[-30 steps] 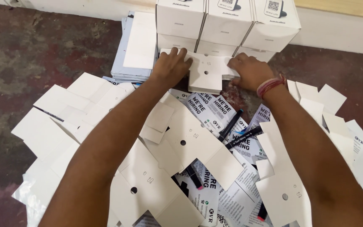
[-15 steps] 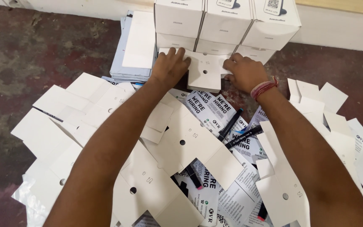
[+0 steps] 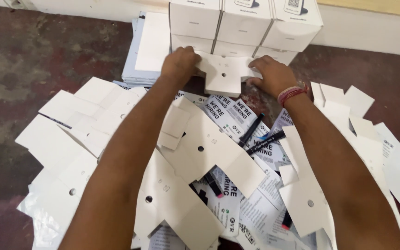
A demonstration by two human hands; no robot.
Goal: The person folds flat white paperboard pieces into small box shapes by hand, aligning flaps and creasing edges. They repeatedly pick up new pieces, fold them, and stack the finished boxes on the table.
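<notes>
On the floor, my left hand [image 3: 180, 65] and right hand [image 3: 272, 74] grip one half-folded white card insert [image 3: 223, 75]; finished boxes [image 3: 244, 23] stacked, many flat blanks [image 3: 200, 148] unfolded.

Die-cut card blank [image 3: 223, 76]: white paperboard, matt, smooth, with a small punched hole; gripped at both ends by left hand [image 3: 179, 65] and right hand [image 3: 274, 76].
Loose card blanks [image 3: 200, 153]: same matt white paperboard, creased along fold lines.
Stacked boxes [image 3: 244, 23]: white carton, smooth, faint satin sheen.
Printed leaflets [image 3: 230, 115]: thin paper, slightly glossy.
Pens [image 3: 251, 130]: dark plastic, smooth.
Wrist threads [image 3: 291, 94]: red and pale cotton cord.
Floor [image 3: 33, 60]: dark red-brown cement, rough, mottled, worn.
</notes>
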